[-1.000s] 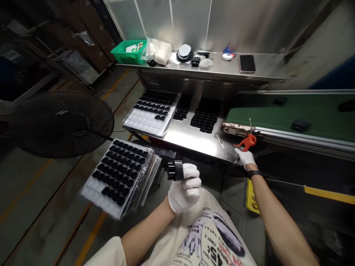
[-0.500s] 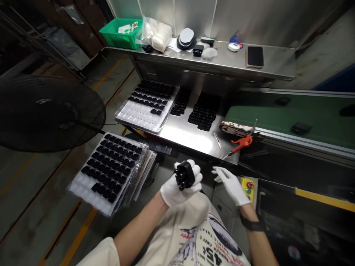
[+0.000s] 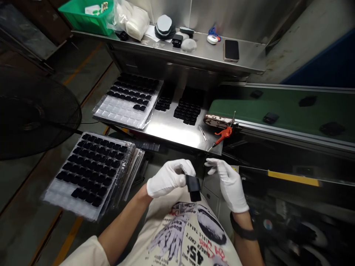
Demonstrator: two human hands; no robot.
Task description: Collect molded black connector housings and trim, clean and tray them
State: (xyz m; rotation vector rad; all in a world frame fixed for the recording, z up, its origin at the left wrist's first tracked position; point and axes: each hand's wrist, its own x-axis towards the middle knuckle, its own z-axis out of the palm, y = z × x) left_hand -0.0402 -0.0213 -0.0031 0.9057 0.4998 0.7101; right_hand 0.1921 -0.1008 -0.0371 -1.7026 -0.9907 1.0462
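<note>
My gloved left hand (image 3: 168, 179) pinches a black plastic part (image 3: 193, 187) between thumb and fingers, above my lap. The part is tilted, with a smooth face and a narrower block at its lower end. To the right, my gloved right hand (image 3: 229, 184) is open, its fingers stretched toward the left and holding nothing; a gap separates it from the part. On my left lies a stack of clear trays (image 3: 69, 201), its top one partly filled with rows of black parts. Another partly filled tray (image 3: 119, 113) rests on the metal table (image 3: 177, 138).
Black parts (image 3: 187, 109) stand in rows on the table, near tweezers (image 3: 203, 133) and an orange air gun (image 3: 224, 135). Several black parts lie on the green conveyor belt (image 3: 291, 107). A shelf (image 3: 205, 59) holds a green bin (image 3: 85, 22) and a phone (image 3: 231, 50). A fan (image 3: 36, 114) stands left.
My left hand has turned the black part over, from its round prongs showing to a smooth face, and now pinches it. My right hand stays open. The view has shifted right; more parts show on the belt.
</note>
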